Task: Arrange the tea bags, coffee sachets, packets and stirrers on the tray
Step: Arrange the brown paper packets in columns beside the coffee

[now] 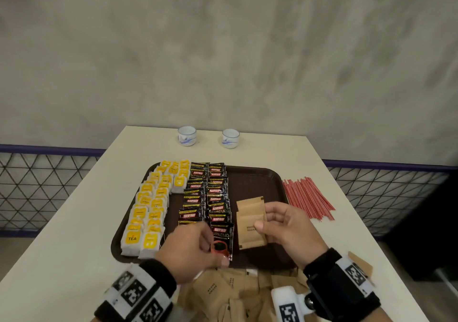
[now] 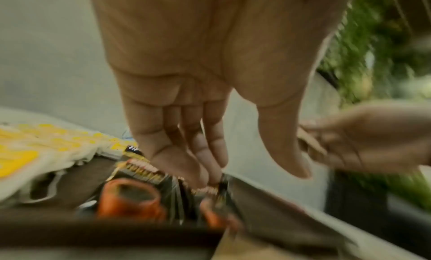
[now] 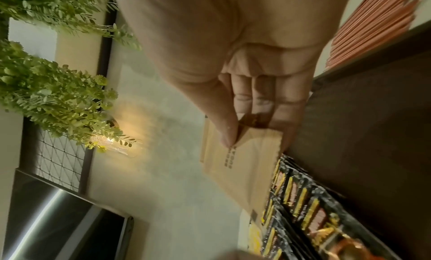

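Right hand (image 1: 285,225) pinching brown packets (image 1: 250,222) over tray (image 1: 260,180); left hand (image 1: 190,245) loose-fingered, empty; stirrers (image 1: 307,198), two cups (image 1: 187,136) beyond.

- the tray (image 1: 257,180) is dark brown, rectangular with rounded corners, lying flat on the table.
- tea bags (image 1: 148,210), white with yellow labels, lie in overlapping rows along the tray's left side.
- coffee sachets (image 1: 207,195), black with red and yellow print, run in two overlapping columns down the tray's middle.
- a few brown packets (image 1: 250,220) overlap in a short column right of the sachets, the nearest pinched between a thumb and fingers.
- more brown packets (image 1: 230,294) lie in a loose heap off the tray, at its near edge.
- red stirrers (image 1: 307,198) lie bundled off the tray, just beside its right rim.
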Motion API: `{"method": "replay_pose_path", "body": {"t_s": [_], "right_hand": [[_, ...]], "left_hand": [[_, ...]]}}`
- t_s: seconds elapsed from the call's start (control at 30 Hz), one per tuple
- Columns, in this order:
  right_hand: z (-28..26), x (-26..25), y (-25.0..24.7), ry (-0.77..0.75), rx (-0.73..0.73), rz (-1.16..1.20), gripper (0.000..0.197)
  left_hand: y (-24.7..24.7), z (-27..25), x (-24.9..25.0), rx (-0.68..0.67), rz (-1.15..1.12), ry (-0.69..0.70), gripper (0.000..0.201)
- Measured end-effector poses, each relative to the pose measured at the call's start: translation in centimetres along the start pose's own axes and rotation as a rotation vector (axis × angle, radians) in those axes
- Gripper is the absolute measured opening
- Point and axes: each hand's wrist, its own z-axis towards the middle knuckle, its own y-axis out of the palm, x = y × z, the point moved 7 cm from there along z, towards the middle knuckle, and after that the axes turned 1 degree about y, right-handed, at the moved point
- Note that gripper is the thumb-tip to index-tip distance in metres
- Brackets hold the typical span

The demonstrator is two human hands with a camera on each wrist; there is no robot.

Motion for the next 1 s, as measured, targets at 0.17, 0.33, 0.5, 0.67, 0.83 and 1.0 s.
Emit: {"method": "replay_pose_path", "body": {"t_s": [0.17, 0.33, 0.5, 0.67, 0.83, 1.0], "right_hand": [[-1.0, 2.2, -0.3, 0.072, 0.003, -0.109, 0.023], [-1.5, 2.9, 0.6, 0.067, -0.029, -0.181, 0.023], [-1.9, 2.8, 1.1, 0.063, -0.033, -0.201, 0.023], [-2.0, 2.6, 1.4, 0.056, -0.038, -0.168, 0.024], [-2.2, 2.2, 1.8, 0.04, -0.06, -0.131, 0.024], [-2.3, 1.4, 2.0, 0.007, -0.069, -0.059, 0.025]], "left_hand": [[2.8, -1.6, -1.4, -0.105, 0.369, -0.044, 0.049], [3.4, -2.0, -0.7, -0.103, 0.368, -0.041, 0.058], [3.3, -2.0, -1.1, -0.1, 0.206, -0.018, 0.051], [2.3, -2.2, -1.7, -0.118, -0.074, 0.036, 0.017], [0.2, -2.4, 0.1, -0.091, -0.222, 0.183, 0.015], [-1.3, -2.2, 1.9, 0.002, -0.252, 0.249, 0.015]]}}
